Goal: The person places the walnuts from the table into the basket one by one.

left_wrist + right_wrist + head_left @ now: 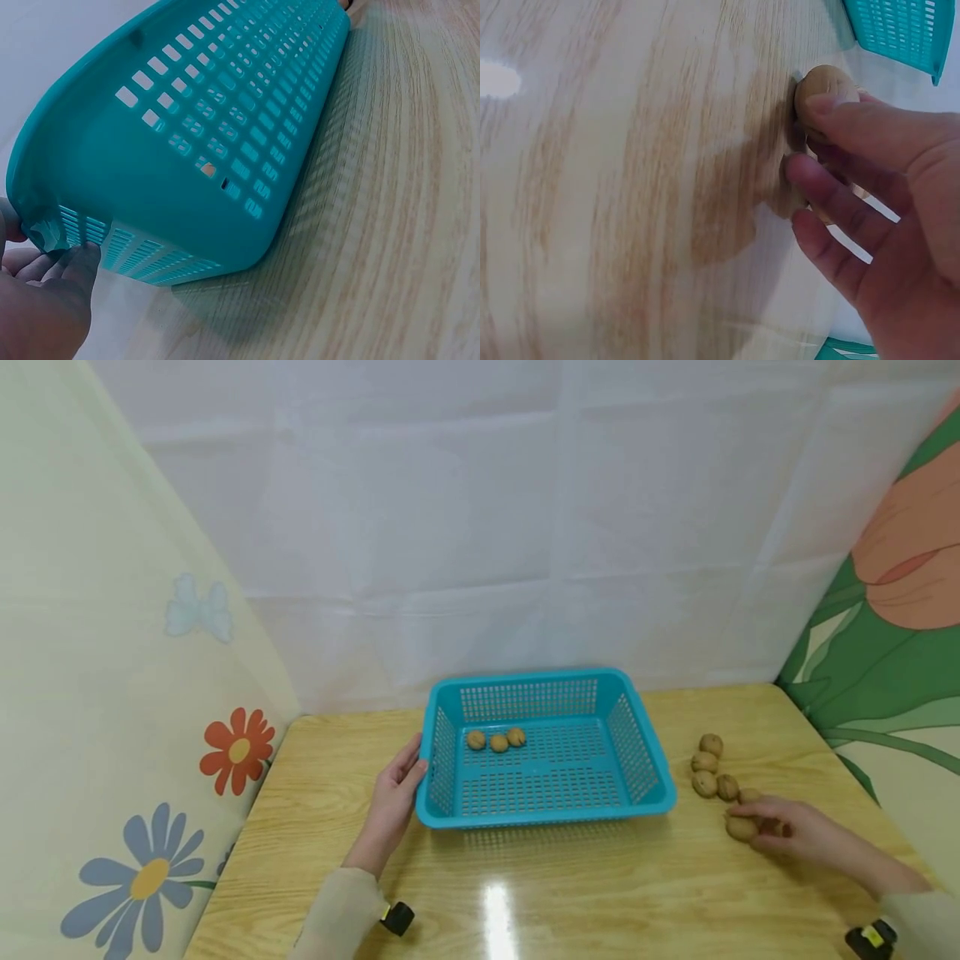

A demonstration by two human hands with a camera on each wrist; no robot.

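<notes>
A blue-green plastic basket [543,819] with perforated walls stands on the wooden table. My left hand [393,795] grips its left side, thumb at the rim and fingers curled against the outer wall in the left wrist view. Three walnuts [498,743] lie on the basket floor toward the back left. To the basket's right, my right hand [798,833] pinches a walnut [826,79] between thumb and fingers, close over the table. More walnuts [704,783] sit in a bent row just beyond that hand, a few partly hidden by its fingers.
The wooden table [600,893] reaches back to a white cloth backdrop [450,527]. Flower-printed panels [150,693] stand along both sides. A black wrist camera [397,918] is worn at the left sleeve, another [872,938] at the right.
</notes>
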